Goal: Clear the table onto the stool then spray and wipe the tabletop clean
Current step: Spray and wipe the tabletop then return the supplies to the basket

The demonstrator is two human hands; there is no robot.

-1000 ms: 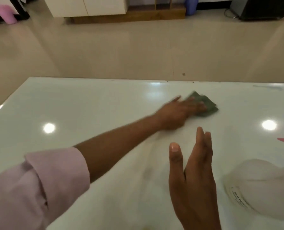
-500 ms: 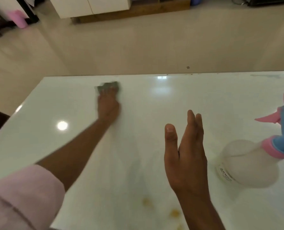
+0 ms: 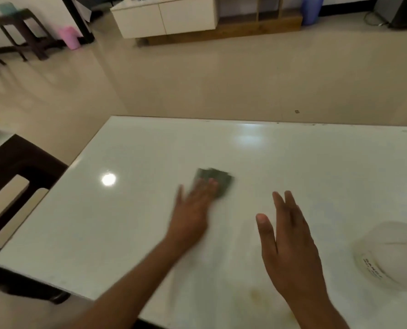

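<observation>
Change: since half a second ago your left hand [image 3: 193,210] and the cloth [image 3: 215,182] have swept from the far left part of the tabletop [image 3: 131,222] back toward its middle; the view has shifted too, so the spray bottle's pink and blue head is now out of frame.
Left hand: fingers straight and spread, blurred; you press the fingertips flat on the near part of the cloth.
Cloth: dark green, folded, lying flat on the tabletop, its far edge showing beyond your fingers.
Right hand: [image 3: 290,248] open, fingers straight and close together, thumb apart, edge-on over the tabletop near you; it holds nothing. Whether it touches the surface, you cannot tell.
Spray bottle: [image 3: 392,252] translucent white body at the right edge of view, on the tabletop, apart from your right hand.
Tabletop: white, glossy, with a light reflection left of the cloth; faint yellowish stains [image 3: 257,294] near the front edge, between your forearms.
Left side: a dark wooden chair [image 3: 12,176] just beside the table's left edge.
</observation>
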